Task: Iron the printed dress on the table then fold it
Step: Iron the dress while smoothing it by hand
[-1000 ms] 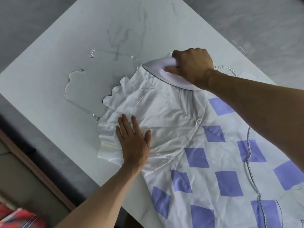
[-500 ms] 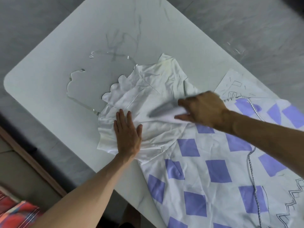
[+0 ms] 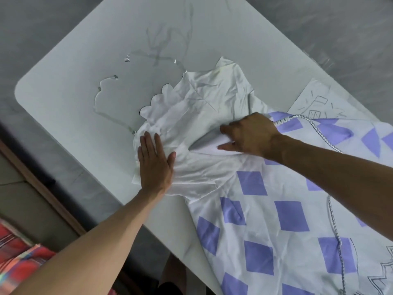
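Printed dress (image 3: 255, 220) lies flat on the white table (image 3: 106, 50), its wrinkled white bodice (image 3: 212, 96) mid-table and the purple-diamond skirt running off toward the lower right. Left hand (image 3: 155, 165) is flat, fingers straight, pressing on the bodice's left edge; right hand (image 3: 251, 135) is clenched around the handle of the iron (image 3: 209, 146), soleplate down on the white fabric, tip pointing at the left hand. Braided cord (image 3: 331, 211) trails across the skirt, clear straps (image 3: 110, 120) loop on the bare tabletop, a sketched paper sheet (image 3: 319, 101) sits at the dress's far edge, and red plaid cloth (image 3: 19, 258) lies off-table at lower left.
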Available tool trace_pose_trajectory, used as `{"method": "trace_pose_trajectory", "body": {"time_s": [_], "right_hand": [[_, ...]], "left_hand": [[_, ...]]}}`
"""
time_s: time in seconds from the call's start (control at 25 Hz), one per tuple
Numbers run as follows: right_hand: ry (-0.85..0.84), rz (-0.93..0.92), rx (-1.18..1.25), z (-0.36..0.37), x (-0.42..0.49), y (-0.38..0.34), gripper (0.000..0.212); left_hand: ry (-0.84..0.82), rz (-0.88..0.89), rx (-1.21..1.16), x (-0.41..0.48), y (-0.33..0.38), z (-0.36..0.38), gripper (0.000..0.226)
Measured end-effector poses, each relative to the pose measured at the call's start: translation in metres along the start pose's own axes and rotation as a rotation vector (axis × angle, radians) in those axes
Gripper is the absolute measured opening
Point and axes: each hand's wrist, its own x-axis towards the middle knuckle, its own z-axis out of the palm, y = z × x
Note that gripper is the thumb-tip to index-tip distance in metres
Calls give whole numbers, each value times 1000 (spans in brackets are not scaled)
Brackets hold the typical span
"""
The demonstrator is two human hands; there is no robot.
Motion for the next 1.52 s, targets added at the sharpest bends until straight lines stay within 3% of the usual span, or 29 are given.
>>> {"method": "trace_pose_trajectory", "body": {"time_s": [0.32,0.56,0.72,0.88,1.4,1.52], "right_hand": [[-17,-20,0,-16,60,28,50],[20,174,70,-26,78,30,47],[56,25,40,-21,71,8,52],[-60,-115,12,-11,69,-12,51],[49,518,45,-36,139,25,48],[51,433,14,-48,127,14,48]], "left_hand": [[9,-1,-44,1,-2,0,71],[5,-26,-61,1,-2,-2,72],[42,-93,-96,3,-7,-11,68],[21,-55,-65,7,-21,-9,67],[-39,-33,-57,9,-27,-7,70],[-24,-25,-148,10,-28,-11,71]]}}
